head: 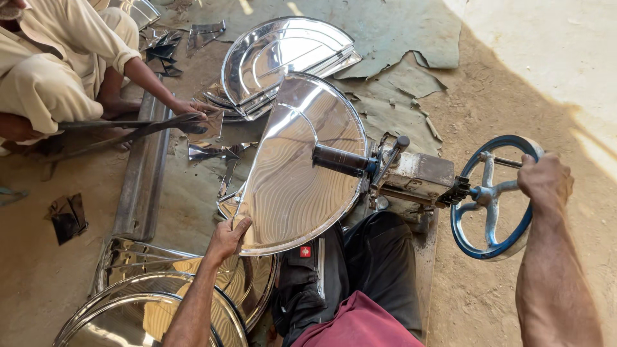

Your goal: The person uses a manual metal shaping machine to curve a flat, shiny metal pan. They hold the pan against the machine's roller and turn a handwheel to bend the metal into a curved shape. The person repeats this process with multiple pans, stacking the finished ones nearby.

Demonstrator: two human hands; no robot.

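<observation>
The ground here is bare sandy dirt (565,58), with a worn grey-green mat (385,38) spread over the far part and sun falling on the far right corner. In the middle sits a small hand-cranked machine (414,177) with a dark roller (339,159) sticking out to the left. A big shiny half-round metal tray (289,186) stands tilted against that roller, with its curved rim toward the machine. The left hand (226,238) pinches the tray's near bottom edge, thumb on top and fingers under it. The right hand (545,181) is closed tight around the rim of the blue crank wheel (491,222) at the machine's right end. Near the bottom left corner lies a stack of round shiny trays (148,308). More half-round trays (283,58) are piled on the far side, partly on the mat. At the far left another person (58,58) in pale clothes sits on the ground, one hand on long metal shears (128,125), with shiny metal scraps (212,151) lying close by and a long metal bar (143,180) beside them.
</observation>
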